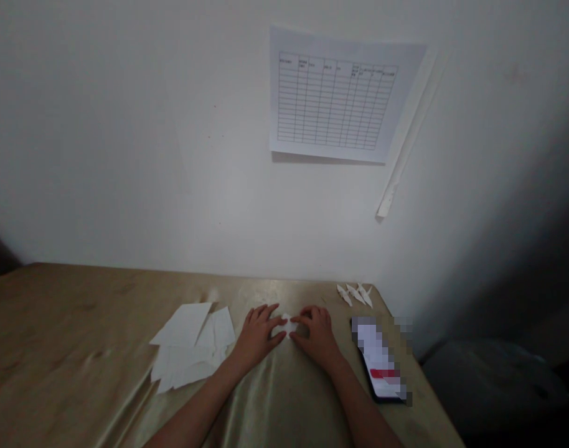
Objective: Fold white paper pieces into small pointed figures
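A small piece of white paper (288,326), seemingly folded, lies low over the table between my two hands. My left hand (263,328) has thumb and index finger on its left side, the other fingers bent above the cloth. From the right, the thumb and index finger of my right hand (316,330) grip the same piece. The fingertips hide part of it, so its exact shape is unclear. A few small folded white paper figures (355,295) with pointed ends lie in a row at the back right.
Left of my hands is a loose pile of white paper sheets (186,364). A lit phone (382,367), partly blurred out, lies near the right edge of the gold-brown tablecloth (79,348). The table's back edge meets a white wall bearing a printed chart (331,99).
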A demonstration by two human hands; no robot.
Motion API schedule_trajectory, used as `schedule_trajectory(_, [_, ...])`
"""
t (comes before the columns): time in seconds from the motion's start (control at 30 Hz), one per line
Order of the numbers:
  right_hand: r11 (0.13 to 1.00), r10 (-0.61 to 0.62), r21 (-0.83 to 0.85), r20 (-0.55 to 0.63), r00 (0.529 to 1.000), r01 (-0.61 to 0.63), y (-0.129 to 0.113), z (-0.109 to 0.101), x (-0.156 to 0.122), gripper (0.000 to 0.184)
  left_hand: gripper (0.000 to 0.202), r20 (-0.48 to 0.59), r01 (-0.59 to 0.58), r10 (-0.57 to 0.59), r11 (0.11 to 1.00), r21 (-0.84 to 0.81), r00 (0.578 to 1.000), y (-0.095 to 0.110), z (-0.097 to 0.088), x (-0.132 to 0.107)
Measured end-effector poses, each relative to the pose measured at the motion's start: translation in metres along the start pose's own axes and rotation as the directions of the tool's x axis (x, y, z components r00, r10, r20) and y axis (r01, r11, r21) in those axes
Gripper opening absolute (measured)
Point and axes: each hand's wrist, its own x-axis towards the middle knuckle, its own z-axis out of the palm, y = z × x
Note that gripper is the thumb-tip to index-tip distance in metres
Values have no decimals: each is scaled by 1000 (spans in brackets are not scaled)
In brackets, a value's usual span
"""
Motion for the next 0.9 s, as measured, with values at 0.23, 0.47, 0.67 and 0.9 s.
schedule_trajectory(0.23, [999, -38, -9, 44, 998, 38, 1, -3, -2, 48, 26, 81, -33, 36, 998, -48, 996, -2, -7, 1])
schedule_trajectory(0.47, [1000, -25, 14, 55, 998, 24, 1, -4, -2, 44, 30, 57, -87, 94, 991, -103, 994, -10, -10, 3])
schedule_trajectory(0.67, [999, -34, 40, 60, 998, 32, 1, -8, -2, 43, 19, -6, -150, 151, 975, -163, 988, -7, -15, 6])
schedule_trajectory(0.9, [998, -47, 37, 37, 998, 46, 4, -5, -2, 42, 28, -15, -158, 157, 980, -118, 987, -6, -11, 6])
